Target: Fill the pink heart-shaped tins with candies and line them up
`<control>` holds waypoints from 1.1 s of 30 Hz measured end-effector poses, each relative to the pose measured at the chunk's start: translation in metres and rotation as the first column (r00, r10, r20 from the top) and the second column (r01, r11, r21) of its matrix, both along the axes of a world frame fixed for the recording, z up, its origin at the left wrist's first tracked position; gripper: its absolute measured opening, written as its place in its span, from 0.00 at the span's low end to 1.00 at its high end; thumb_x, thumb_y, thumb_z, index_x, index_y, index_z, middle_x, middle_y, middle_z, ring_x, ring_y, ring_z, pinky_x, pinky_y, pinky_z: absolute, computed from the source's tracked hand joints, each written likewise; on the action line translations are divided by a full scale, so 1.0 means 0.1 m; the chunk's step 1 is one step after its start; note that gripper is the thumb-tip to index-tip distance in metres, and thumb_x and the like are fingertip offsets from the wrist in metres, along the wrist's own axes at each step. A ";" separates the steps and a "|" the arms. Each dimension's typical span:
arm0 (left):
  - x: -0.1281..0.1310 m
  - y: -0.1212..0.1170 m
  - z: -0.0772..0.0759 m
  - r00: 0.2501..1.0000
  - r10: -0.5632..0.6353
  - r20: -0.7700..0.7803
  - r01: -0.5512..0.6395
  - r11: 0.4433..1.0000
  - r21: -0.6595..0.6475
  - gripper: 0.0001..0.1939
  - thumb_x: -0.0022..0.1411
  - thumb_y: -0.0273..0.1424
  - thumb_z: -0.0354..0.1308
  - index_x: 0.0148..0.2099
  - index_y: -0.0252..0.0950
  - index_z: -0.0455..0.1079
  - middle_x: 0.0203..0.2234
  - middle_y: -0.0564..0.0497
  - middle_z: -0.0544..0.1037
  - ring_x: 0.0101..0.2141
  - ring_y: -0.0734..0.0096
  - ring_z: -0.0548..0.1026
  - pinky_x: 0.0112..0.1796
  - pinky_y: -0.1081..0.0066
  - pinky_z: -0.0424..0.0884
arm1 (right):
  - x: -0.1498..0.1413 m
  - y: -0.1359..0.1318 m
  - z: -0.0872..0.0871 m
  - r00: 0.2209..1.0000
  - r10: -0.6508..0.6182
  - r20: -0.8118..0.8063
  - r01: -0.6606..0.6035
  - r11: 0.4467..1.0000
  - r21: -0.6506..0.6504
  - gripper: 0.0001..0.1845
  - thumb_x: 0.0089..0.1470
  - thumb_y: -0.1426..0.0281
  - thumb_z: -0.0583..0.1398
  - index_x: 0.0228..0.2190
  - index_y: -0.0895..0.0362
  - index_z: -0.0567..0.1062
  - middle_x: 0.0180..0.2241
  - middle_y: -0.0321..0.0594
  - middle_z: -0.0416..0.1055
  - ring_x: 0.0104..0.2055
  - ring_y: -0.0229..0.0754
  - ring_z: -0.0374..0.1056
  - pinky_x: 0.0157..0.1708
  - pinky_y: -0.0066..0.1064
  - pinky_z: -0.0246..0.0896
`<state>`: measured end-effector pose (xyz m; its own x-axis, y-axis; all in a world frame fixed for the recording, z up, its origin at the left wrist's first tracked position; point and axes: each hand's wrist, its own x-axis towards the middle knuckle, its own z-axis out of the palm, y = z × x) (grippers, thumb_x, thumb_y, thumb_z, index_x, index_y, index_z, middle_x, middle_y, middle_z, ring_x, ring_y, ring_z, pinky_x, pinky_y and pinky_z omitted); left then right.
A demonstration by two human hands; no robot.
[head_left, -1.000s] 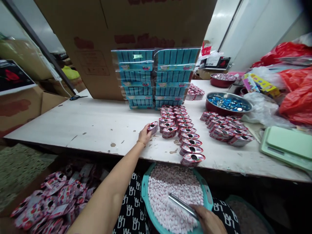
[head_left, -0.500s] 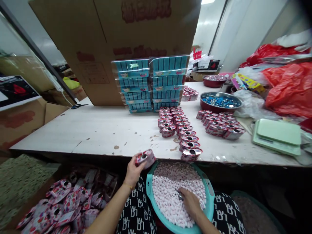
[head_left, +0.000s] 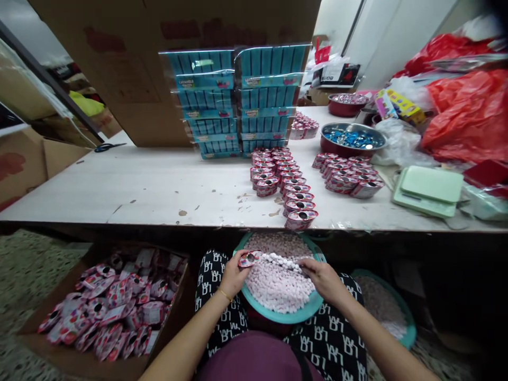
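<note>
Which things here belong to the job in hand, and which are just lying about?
In use:
oval pink-red packet, in left hand
silver metal scoop, in right hand
round turquoise plastic basin
small white pellets

Apparently idle:
dark-handled scissors
pale green scale
crumpled red plastic bags

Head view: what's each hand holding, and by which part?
Left hand: a red-and-pink packet, by its left end. Right hand: a narrow metal scoop loaded with white pieces, by its right end.
</note>
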<state>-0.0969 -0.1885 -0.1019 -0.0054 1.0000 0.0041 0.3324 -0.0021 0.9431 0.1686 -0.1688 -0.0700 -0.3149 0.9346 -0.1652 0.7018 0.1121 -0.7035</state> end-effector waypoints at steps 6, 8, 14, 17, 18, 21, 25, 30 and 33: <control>0.32 0.02 -0.10 0.981 -0.109 -0.158 0.122 0.989 0.078 0.22 0.46 0.20 0.52 0.46 0.37 0.63 0.40 0.49 0.71 0.42 0.67 0.68 0.45 0.66 0.63 | -0.18 0.01 0.54 0.840 0.151 0.522 -0.180 0.984 0.004 0.20 0.47 0.77 0.47 0.37 0.51 0.73 0.37 0.38 0.72 0.41 0.40 0.66 0.36 0.28 0.56; 0.38 0.02 -0.11 0.974 -0.127 -0.188 0.145 0.986 0.084 0.23 0.45 0.20 0.51 0.46 0.37 0.63 0.40 0.48 0.71 0.43 0.66 0.67 0.45 0.65 0.63 | -0.29 0.00 0.66 0.748 0.192 0.635 -0.242 0.970 -0.007 0.20 0.44 0.80 0.48 0.34 0.53 0.73 0.33 0.40 0.72 0.38 0.41 0.67 0.32 0.27 0.56; 0.41 0.02 -0.18 0.976 -0.127 -0.175 0.139 0.988 0.060 0.24 0.44 0.18 0.51 0.46 0.36 0.62 0.40 0.48 0.71 0.43 0.67 0.67 0.45 0.66 0.62 | -0.54 -0.01 0.91 0.623 0.247 0.742 -0.346 0.938 -0.022 0.15 0.47 0.78 0.47 0.30 0.57 0.73 0.30 0.44 0.71 0.31 0.41 0.68 0.27 0.27 0.55; 0.40 0.03 -0.21 0.984 -0.106 -0.141 0.114 0.992 0.048 0.23 0.44 0.19 0.50 0.45 0.35 0.62 0.39 0.48 0.71 0.42 0.67 0.67 0.45 0.66 0.62 | -0.52 0.00 0.94 0.618 0.241 0.748 -0.351 0.936 -0.012 0.15 0.48 0.78 0.48 0.30 0.58 0.72 0.30 0.44 0.71 0.31 0.41 0.68 0.27 0.27 0.55; 0.39 0.03 -0.21 0.988 -0.102 -0.116 0.108 0.993 0.044 0.22 0.45 0.19 0.50 0.45 0.35 0.62 0.39 0.48 0.71 0.41 0.68 0.68 0.44 0.67 0.63 | -0.49 0.01 0.93 0.625 0.238 0.744 -0.345 0.939 -0.010 0.15 0.48 0.78 0.48 0.31 0.58 0.72 0.31 0.45 0.71 0.32 0.41 0.68 0.27 0.27 0.55; 0.37 0.04 -0.17 0.993 -0.115 -0.033 0.115 0.993 0.014 0.19 0.48 0.21 0.51 0.45 0.36 0.62 0.38 0.49 0.71 0.40 0.68 0.69 0.42 0.68 0.64 | -0.41 0.02 0.89 0.655 0.232 0.719 -0.306 0.951 -0.029 0.16 0.48 0.78 0.47 0.34 0.57 0.71 0.33 0.45 0.70 0.34 0.40 0.67 0.29 0.26 0.54; 0.30 0.04 -0.04 0.991 -0.118 -0.067 0.117 0.993 -0.014 0.19 0.48 0.22 0.51 0.45 0.36 0.62 0.38 0.49 0.72 0.40 0.68 0.69 0.42 0.68 0.64 | -0.27 0.01 0.77 0.707 0.201 0.679 -0.239 0.970 -0.038 0.19 0.48 0.79 0.47 0.36 0.53 0.71 0.34 0.41 0.70 0.35 0.39 0.66 0.29 0.26 0.53; 0.15 -0.03 0.14 0.961 -0.093 -0.260 0.123 0.987 0.101 0.23 0.48 0.20 0.49 0.49 0.36 0.60 0.43 0.47 0.70 0.45 0.67 0.66 0.47 0.66 0.61 | -0.02 -0.10 0.53 0.832 0.109 0.544 -0.120 0.993 -0.016 0.21 0.50 0.76 0.46 0.42 0.47 0.69 0.40 0.35 0.70 0.40 0.38 0.65 0.33 0.26 0.53; 0.05 -0.07 0.20 0.882 -0.142 -0.450 0.212 0.971 0.109 0.24 0.48 0.20 0.49 0.49 0.36 0.60 0.44 0.46 0.70 0.46 0.65 0.65 0.47 0.64 0.60 | 0.07 -0.17 0.34 0.857 0.067 0.511 -0.062 0.998 -0.028 0.21 0.51 0.74 0.46 0.42 0.47 0.69 0.41 0.36 0.69 0.41 0.39 0.65 0.35 0.27 0.53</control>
<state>-0.0915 -0.1954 -0.0820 0.2088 0.9712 0.1147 0.6901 -0.2295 0.6863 0.1759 -0.1860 -0.0360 -0.2429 0.9125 -0.3291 0.9546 0.1645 -0.2484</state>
